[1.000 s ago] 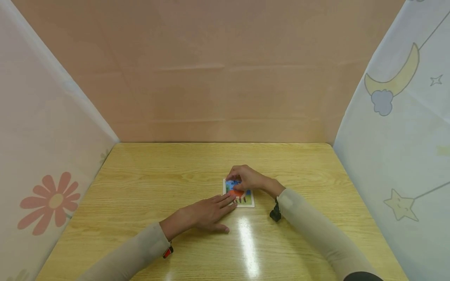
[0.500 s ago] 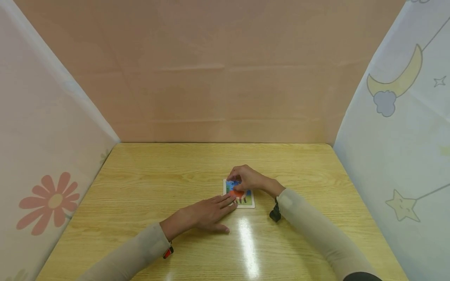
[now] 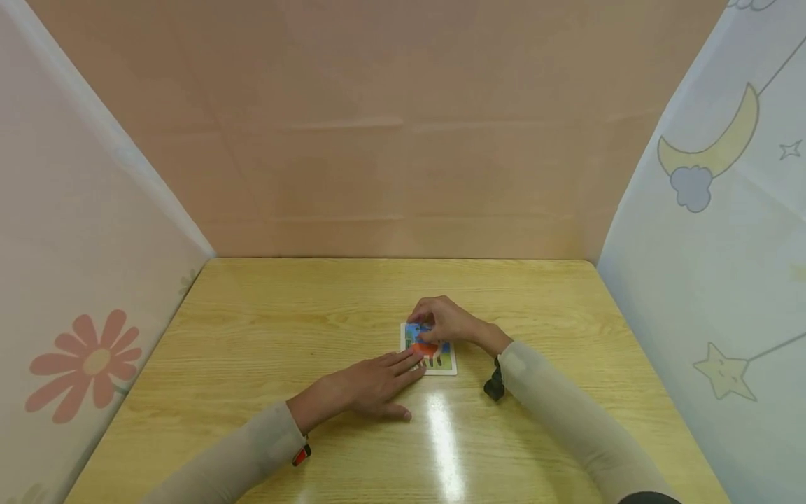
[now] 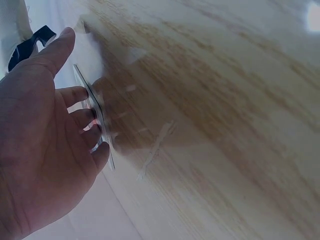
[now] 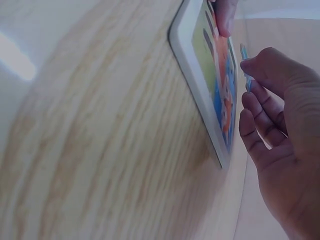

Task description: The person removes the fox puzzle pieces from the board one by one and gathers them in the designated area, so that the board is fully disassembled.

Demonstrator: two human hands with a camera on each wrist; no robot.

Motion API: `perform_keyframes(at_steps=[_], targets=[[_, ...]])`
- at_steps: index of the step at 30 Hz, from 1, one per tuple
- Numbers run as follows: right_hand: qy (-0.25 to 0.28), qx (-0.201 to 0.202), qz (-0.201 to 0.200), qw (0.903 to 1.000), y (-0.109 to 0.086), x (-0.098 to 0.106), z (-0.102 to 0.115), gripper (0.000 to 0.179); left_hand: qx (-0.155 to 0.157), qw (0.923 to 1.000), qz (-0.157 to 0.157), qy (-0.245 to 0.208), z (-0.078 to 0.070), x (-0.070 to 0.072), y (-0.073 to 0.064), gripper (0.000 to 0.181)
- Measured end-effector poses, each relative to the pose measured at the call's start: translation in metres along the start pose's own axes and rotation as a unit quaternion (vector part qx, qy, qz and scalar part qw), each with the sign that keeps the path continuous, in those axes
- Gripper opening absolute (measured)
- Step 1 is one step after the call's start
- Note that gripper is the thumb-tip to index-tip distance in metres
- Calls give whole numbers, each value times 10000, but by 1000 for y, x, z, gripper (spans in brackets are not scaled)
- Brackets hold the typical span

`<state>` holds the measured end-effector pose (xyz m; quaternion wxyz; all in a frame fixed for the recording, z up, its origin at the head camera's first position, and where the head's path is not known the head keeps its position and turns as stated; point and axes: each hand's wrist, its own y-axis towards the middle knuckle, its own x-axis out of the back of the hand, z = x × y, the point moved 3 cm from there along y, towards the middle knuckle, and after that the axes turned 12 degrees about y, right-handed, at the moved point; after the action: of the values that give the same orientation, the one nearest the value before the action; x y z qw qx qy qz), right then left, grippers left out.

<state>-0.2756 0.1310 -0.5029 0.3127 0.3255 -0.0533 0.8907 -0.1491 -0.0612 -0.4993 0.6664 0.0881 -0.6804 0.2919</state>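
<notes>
A small square picture board [image 3: 446,360] lay flat on the table, a little right of the middle, with a pale border round a print of blue, green and orange, and dark leg shapes near its lower edge. Just by its far side, a thin bluish piece [image 5: 249,84] showed between thumb and fingertips in the right wrist view; I could not tell whether it touched the board. The right hand [image 3: 443,320] pinched that piece, its grip narrow and its other fingers curled, and covered part of the board's far right area. The left hand [image 3: 380,381] held nothing in a grip: its fingers were extended, their tips resting on the near left corner of the board, with the thumb spread apart over the table [image 3: 283,315]. Both arms wore light sleeves [image 3: 573,413]; a dark object [image 3: 494,383] hung at the right wrist, and a red and black one [image 3: 302,454] at the left. A bright streak of light shone on the wood near the hands. Beyond the far edge stood a plain tan backdrop [image 3: 403,140], flanked by pale side panels, the left bearing a pink flower [image 3: 96,362], the right a yellow moon [image 3: 724,150] and a smiling star [image 3: 724,371]
</notes>
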Motion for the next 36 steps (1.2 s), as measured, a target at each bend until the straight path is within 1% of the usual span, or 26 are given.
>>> perform_keyframes(at_steps=[5, 9, 13, 17, 22, 26, 33, 36], targets=[[-117, -29, -66, 9999, -1, 3, 0, 28, -2, 10000, -4, -27, 0, 0, -1, 87], [-84, -106, -119, 9998, -4, 8, 2, 28, 5, 10000, 29, -11, 0, 0, -1, 86], [-61, -94, -191, 9998, -9, 14, 6, 27, 16, 10000, 60, -18, 1, 1, -1, 86], [-110, -22, -209, 9997, -15, 18, 6, 26, 30, 10000, 76, -28, 1, 1, -1, 86], [-182, -77, -258, 9995, -23, 23, 6, 26, 40, 9999, 95, -43, 1, 2, -1, 85], [-230, -163, -264, 9993, -30, 26, 7, 26, 56, 9999, 70, -44, 0, 1, -2, 86], [-332, -113, -335, 9988, -42, 34, 7, 24, 26, 10000, -7, -46, -1, 0, -3, 85], [-419, -157, -385, 9983, -48, 36, 6, 23, -1, 10000, -52, -10, -1, 0, -3, 85]])
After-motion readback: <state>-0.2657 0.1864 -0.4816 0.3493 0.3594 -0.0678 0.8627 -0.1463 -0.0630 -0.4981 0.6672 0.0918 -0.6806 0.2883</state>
